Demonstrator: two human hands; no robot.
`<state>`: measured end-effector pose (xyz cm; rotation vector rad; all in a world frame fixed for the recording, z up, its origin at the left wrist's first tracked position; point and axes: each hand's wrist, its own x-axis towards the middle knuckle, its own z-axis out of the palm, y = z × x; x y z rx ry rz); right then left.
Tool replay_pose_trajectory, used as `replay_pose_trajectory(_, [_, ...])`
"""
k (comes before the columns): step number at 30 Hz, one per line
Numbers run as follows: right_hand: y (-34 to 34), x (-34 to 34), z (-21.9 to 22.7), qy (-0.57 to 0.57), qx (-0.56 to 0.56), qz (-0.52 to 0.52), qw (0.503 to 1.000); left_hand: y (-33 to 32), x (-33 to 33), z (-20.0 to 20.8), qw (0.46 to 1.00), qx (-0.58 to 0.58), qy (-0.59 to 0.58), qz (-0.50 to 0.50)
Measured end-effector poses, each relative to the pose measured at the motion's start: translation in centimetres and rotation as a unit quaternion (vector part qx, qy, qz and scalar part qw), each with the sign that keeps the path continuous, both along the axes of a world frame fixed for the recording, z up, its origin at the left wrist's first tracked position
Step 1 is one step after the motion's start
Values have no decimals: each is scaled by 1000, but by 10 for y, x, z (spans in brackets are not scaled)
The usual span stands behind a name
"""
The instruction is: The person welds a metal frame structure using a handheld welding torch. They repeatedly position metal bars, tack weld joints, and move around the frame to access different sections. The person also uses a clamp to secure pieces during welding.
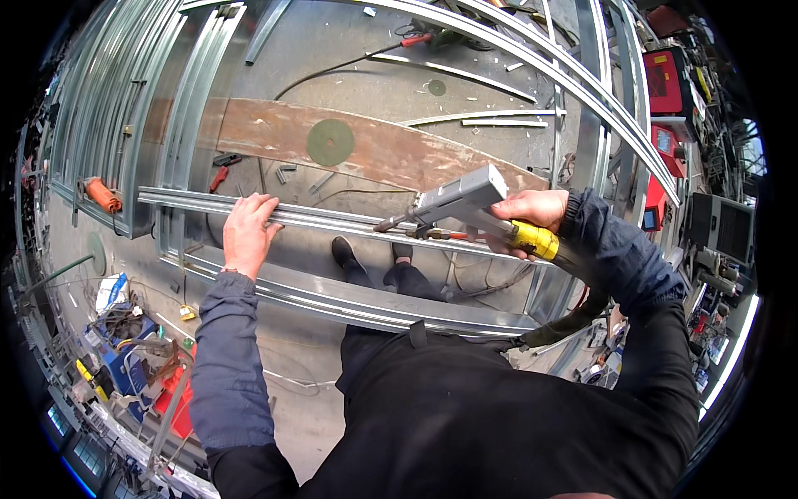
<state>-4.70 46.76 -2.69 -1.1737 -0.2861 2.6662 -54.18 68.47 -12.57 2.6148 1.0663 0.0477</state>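
Note:
A long, narrow galvanized metal rail runs crosswise in front of me, over my feet. Toward its left end my left hand grips it, fingers over the far edge and thumb along the top. My right hand is closed around the handle of a grey handheld welding gun. Yellow tape wraps the handle, and a dark hose runs back from it. The gun's nozzle points left, close above the rail; whether it touches cannot be told.
Many metal profiles lie side by side at the left, with an orange-handled tool on them. Beyond the rail, a green disc sits on a rusty plate. Red machines stand far right; a blue machine and cables are lower left.

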Motion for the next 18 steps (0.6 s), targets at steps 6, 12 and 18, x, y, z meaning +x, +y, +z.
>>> replay_pose_trajectory(6, [10,4,-32,34,7,24,999,0,7,4,1000,1,18,-1])
replay_pose_trajectory(12, [18,0,-37,26,-18,27,999,-1,5,2,1000,3,26,0])
replay_pose_trajectory(18, [17,3,-41,18,-11,35,999,-1,7,4,1000,10,29,-5])
